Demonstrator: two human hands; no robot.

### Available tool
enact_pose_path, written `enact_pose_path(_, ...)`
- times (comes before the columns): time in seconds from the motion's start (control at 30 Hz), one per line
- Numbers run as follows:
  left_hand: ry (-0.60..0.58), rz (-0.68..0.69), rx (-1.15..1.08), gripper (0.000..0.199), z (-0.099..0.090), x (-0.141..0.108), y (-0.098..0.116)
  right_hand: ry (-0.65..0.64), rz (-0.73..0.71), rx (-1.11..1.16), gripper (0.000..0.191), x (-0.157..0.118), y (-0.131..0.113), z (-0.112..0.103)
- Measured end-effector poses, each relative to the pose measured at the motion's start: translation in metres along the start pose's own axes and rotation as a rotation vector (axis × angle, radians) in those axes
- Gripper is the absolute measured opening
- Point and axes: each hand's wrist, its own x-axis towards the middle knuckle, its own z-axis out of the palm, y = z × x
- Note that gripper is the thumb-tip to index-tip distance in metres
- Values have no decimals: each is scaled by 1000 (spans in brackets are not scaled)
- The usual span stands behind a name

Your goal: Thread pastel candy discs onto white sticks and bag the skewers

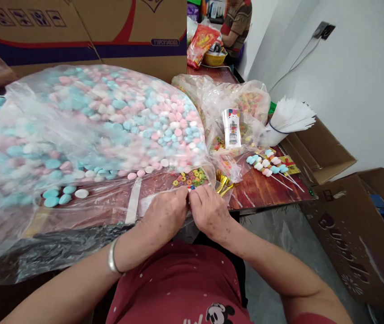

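Observation:
My left hand [169, 208] and my right hand [209, 210] meet knuckle to knuckle at the table's front edge. Both are closed, fingers curled inward; only a small red-and-blue scrap shows between them, and I cannot make out what they hold. Just beyond lie loose ring-shaped candies [195, 176] in green, yellow and red. Gold twist ties [225, 184] are beside my right hand. A large clear bag of pink, blue and white marshmallows [121, 114] covers the left of the table, with several loose blue marshmallows [51, 201] in front.
Finished candy skewers [266, 163] lie at the right, near a stack of printed wrappers [232, 128], a bag of ring candies [251, 105] and a cup of white sticks [278, 130]. Open cardboard boxes [343, 234] stand right of the table. Another person [239, 27] sits at the back.

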Motion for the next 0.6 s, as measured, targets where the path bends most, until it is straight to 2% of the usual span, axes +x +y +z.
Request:
enact_pose_path(0.07, 276, 155, 176, 16, 6, -1, 3, 81, 189, 83, 30, 6, 0, 13)
enact_pose_path(0.13, 480, 322, 237, 13, 9, -6, 5, 149, 368, 296, 24, 13, 1, 21)
enact_pose_path(0.2, 559, 474, 189, 9, 9, -13, 6, 202, 512, 552, 17, 21, 1, 24)
enact_pose_path(0.23, 533, 515, 123, 9, 8, -18, 6, 225, 565, 664, 14, 25, -1, 23)
enact_pose_path(0.27, 476, 509, 25, 7, 6, -22, 5, 242, 604, 756, 13, 28, -4, 21)
enact_pose_path(0.3, 409, 440, -106, 9, 4, -26, 4, 254, 626, 828, 12, 31, -9, 19)
enact_pose_path(0.4, 302, 6, -629, 32, -5, -27, -1, 210, 635, 984, 13, 36, -27, 14)
enact_pose_path(0.43, 309, -108, -780, 43, -9, -25, -3, 168, 635, 1037, 13, 37, -33, 14)
enact_pose_path(0.47, 337, -167, -912, 52, -14, -23, -6, 116, 642, 1099, 14, 38, -38, 14)
enact_pose_path(0.53, 407, -129, -1083, 62, -25, -21, -11, 11, 676, 1233, 17, 38, -45, 17)
enact_pose_path(0.6, 411, 40, -1086, 62, -36, -24, -17, -43, 706, 1311, 18, 39, -47, 20)
